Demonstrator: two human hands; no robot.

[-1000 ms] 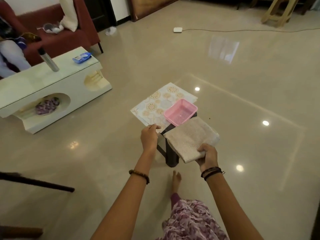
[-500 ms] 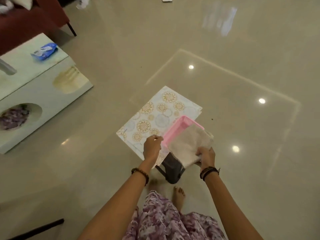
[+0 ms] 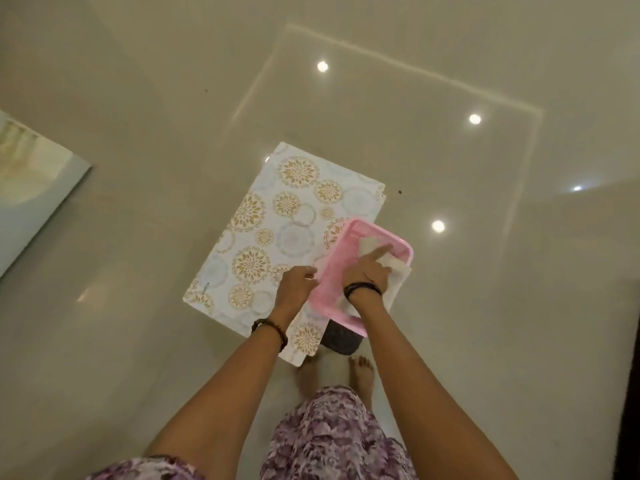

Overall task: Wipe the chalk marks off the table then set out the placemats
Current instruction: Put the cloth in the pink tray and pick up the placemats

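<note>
A stack of placemats (image 3: 277, 230) with gold and blue round patterns lies on a small dark stool (image 3: 341, 341) in front of me. A pink plastic basket (image 3: 349, 247) sits on the stack's right side. A white cloth (image 3: 398, 271) lies in the basket and hangs over its right rim. My right hand (image 3: 367, 271) is on the cloth inside the basket, index finger stretched out, the other fingers curled onto it. My left hand (image 3: 298, 285) grips the basket's left rim, over the placemats.
The corner of the pale low table (image 3: 34, 188) shows at the left edge. Glossy beige floor with light reflections surrounds the stool. My bare feet (image 3: 360, 372) stand just behind the stool. A dark edge (image 3: 632, 375) runs down the far right.
I have stepped up to the stool and look straight down. My right hand has brought the cloth from in front of the stool into the pink basket. The left hand stayed by the basket.
</note>
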